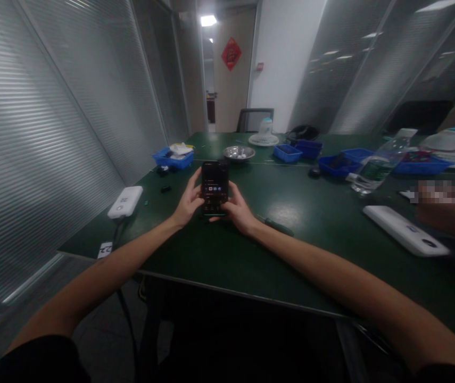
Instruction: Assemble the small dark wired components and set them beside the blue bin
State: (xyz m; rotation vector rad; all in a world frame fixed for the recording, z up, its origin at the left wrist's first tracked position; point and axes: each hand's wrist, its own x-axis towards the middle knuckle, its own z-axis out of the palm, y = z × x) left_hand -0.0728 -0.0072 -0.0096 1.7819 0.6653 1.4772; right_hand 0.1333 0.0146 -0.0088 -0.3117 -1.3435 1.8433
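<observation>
A dark smartphone (215, 186) stands nearly upright between my two hands above the green table (195, 250), its screen lit and facing me. My left hand (188, 202) grips its left edge, with the thumb near the lower left of the screen. The right edge is held by my right hand (240, 210), whose thumb lies over the screen's lower right. A dark-handled screwdriver (278, 226) lies beside my right wrist. Behind the phone sits a metal bowl (239, 154) with small white items in it.
Left are a white power bank (125, 202) with a cable and a blue basket (173, 158). Right are a plastic bottle (379, 167), a white device (406, 230), blue trays (337, 165) and another person's hand (451, 213). A white fan (264, 135) stands far back.
</observation>
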